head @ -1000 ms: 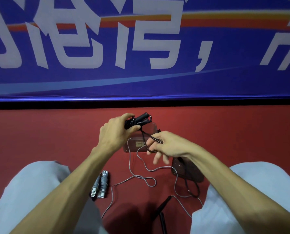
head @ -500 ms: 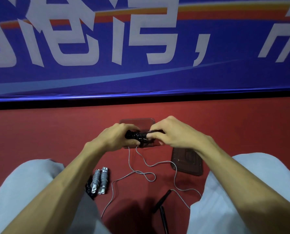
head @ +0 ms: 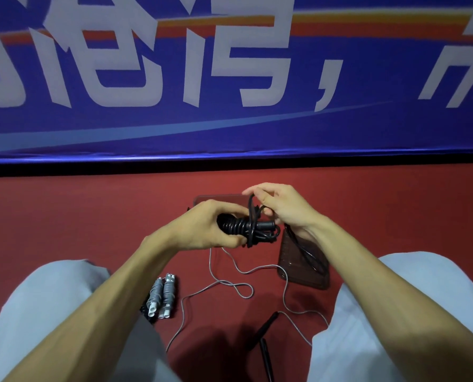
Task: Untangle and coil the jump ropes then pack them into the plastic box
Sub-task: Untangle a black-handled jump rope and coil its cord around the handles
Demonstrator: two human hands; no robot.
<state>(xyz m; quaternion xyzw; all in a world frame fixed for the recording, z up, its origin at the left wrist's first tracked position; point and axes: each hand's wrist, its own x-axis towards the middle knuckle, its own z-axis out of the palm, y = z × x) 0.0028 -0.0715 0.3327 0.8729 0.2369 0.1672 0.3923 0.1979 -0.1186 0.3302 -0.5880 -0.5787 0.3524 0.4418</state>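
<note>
Jump rope, the black one (head: 240, 227), sits dead centre of the frame, wound in tight, rubbery-looking turns round its handles. Your left hand (head: 199, 230) has its fingers curled round that bundle. Your right hand (head: 282, 208) pinches a loop of cord just above its end, and a tail hangs off toward the lower right.

I'd guess you're under halfway. One ribbed grey bundle (head: 162, 296) lies coiled lower left. The thin grey rope (head: 229, 285) sprawls loose over the red floor (head: 64, 216), running to black handles (head: 265, 329) at the bottom. The clear plastic box (head: 216, 198) is just behind your hands, and I can't tell what's inside.
</note>
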